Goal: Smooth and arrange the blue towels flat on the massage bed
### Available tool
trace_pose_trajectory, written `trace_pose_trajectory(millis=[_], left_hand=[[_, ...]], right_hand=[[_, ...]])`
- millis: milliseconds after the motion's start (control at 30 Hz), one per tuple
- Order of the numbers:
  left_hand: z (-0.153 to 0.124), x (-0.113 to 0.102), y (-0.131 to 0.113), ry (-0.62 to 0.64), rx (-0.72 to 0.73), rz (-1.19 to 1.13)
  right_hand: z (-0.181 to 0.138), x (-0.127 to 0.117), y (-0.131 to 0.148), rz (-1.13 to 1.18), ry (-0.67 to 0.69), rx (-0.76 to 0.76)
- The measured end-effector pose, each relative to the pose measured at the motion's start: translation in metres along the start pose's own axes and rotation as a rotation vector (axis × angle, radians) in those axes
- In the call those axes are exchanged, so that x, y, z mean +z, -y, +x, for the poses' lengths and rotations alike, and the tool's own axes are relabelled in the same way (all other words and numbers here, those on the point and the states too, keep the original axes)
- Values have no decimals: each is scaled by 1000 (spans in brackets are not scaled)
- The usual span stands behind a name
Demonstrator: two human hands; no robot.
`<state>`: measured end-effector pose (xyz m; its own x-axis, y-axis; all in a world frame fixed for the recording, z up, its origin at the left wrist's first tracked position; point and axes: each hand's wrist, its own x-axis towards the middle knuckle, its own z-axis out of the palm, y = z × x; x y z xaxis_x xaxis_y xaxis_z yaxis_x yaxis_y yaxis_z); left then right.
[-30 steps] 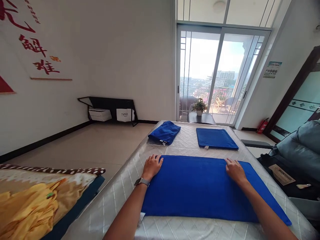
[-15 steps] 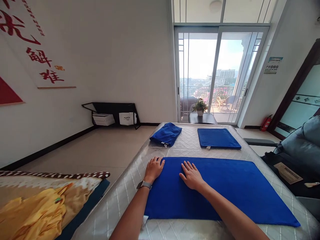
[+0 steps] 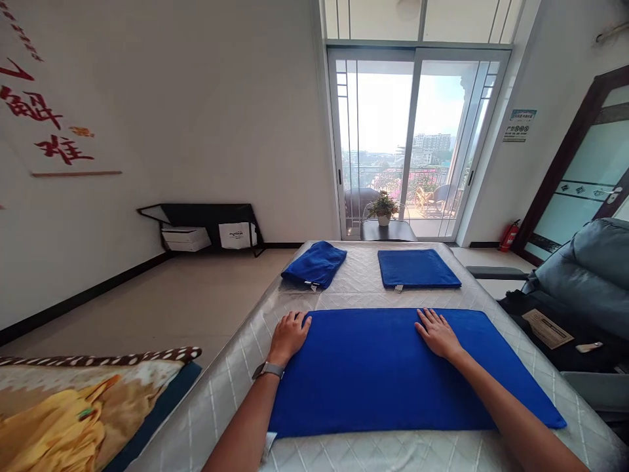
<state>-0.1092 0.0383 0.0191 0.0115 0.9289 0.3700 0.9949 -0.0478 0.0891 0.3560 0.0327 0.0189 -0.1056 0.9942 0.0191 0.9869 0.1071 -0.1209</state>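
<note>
A large blue rectangular cloth (image 3: 363, 373), perhaps a pillowcase, lies spread flat on the plastic-covered quilted mattress (image 3: 344, 452). A white tag pokes out at its near left corner. My left hand (image 3: 289, 337), with a watch on the wrist, rests palm down over the cloth's left edge near the far corner. Flat on the far right part of the cloth lies my right hand (image 3: 439, 333), fingers stretched out. Neither hand grips anything. Beyond them are a loosely bunched blue cloth (image 3: 317, 263) on the left and a neatly folded blue cloth (image 3: 417, 269) on the right, both with white tags.
At the lower left, a yellow garment (image 3: 59, 426) lies on a patterned blanket (image 3: 142, 387). A dark armchair (image 3: 594, 269) stands on the right. Behind the mattress, a potted plant (image 3: 384, 208) sits on a chair before the glass sliding doors (image 3: 417, 144).
My right hand has slid right across the cloth, away from my left hand, which stays at the left edge. The camera view has turned slightly to the right.
</note>
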Motion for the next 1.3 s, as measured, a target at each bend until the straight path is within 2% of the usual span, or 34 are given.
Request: trace_pose_trajectory(millis=[167, 233, 300, 433, 733, 1300], left_hand=[[1, 0, -1, 23, -3, 9], [2, -1, -1, 23, 0, 12], [2, -1, -2, 21, 0, 19], [2, 0, -1, 22, -3, 23], [3, 4, 2, 24, 10, 10], [2, 5, 2, 16, 10, 6]], right_hand=[[-10, -6, -97, -51, -58, 192], [-13, -8, -123, -53, -82, 245], [-13, -6, -138, -56, -103, 280], [-10, 2, -144, -68, -130, 314], [-7, 9, -154, -70, -105, 288], [-10, 5, -145, -99, -93, 362]])
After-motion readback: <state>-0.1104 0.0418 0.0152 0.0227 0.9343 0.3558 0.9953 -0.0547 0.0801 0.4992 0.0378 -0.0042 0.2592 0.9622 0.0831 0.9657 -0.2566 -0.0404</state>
